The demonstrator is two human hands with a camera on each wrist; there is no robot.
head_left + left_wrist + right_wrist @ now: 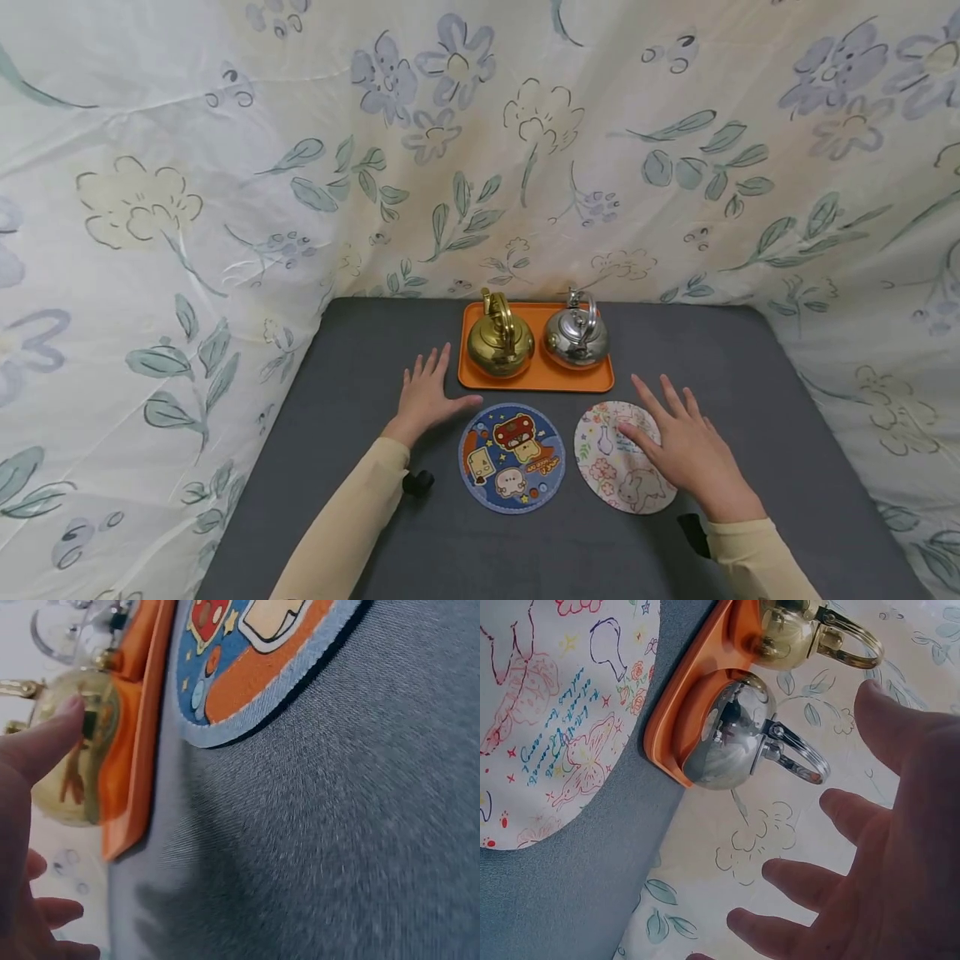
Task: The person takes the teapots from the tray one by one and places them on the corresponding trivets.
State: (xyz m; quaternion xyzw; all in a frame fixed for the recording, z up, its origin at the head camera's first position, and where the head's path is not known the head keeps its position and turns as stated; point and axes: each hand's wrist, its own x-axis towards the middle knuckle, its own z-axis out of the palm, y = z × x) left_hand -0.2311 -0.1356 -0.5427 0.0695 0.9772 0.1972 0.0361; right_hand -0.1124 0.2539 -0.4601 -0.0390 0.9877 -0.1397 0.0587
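A gold teapot (501, 343) and a silver teapot (576, 335) stand side by side on an orange tray (555, 382). In front of them lie a round blue mat (536, 483) with cartoon pictures and a round white mat (611, 475) with a rabbit and flowers. My left hand (427, 402), fingers spread, is left of the blue mat and nearest the gold teapot, holding nothing. My right hand (693, 450) hovers with spread fingers over the right side of the white mat, covering part of it. In the right wrist view, the silver teapot (735, 735) is apart from the fingers (802, 885).
A dark grey cloth covers the table (345, 367). Behind and along both sides hangs a white curtain (465, 217) printed with flowers and leaves. The tray sits close to the table's back edge.
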